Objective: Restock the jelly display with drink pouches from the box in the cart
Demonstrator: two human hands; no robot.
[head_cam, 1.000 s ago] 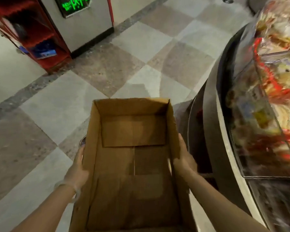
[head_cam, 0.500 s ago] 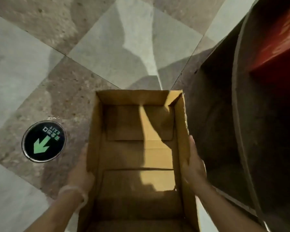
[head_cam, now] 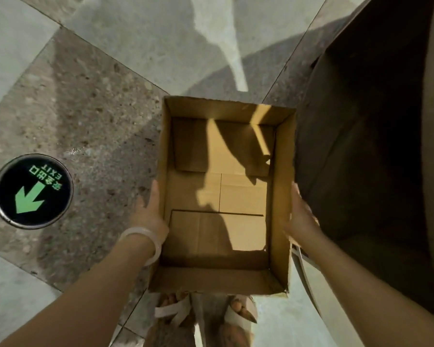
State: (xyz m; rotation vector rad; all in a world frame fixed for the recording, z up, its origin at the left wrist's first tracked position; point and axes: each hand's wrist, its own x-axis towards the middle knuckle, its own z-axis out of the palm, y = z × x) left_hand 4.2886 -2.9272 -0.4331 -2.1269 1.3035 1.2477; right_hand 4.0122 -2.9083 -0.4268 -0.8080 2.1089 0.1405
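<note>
Cardboard box (head_cam: pixel 218 196), open-topped with only bare bottom flaps showing inside, held up at frame centre between two hands.

The left hand (head_cam: pixel 149 216) presses flat against the box's outer left wall at about 9 o'clock from the box centre, fingers straight along the cardboard, a pale bangle (head_cam: pixel 145 240) on its wrist. The right hand (head_cam: pixel 300 219) lies against the outer right wall at 3 o'clock, fingers extended forward. A round floor marker (head_cam: pixel 32 191) with a green arrow and the word EXIT sits on the tiled floor (head_cam: pixel 98 108) at 9 o'clock. A dark curved display base (head_cam: pixel 373 146) fills the 3 o'clock side. Sandalled feet (head_cam: pixel 206 309) show below the box at 6 o'clock.
</note>
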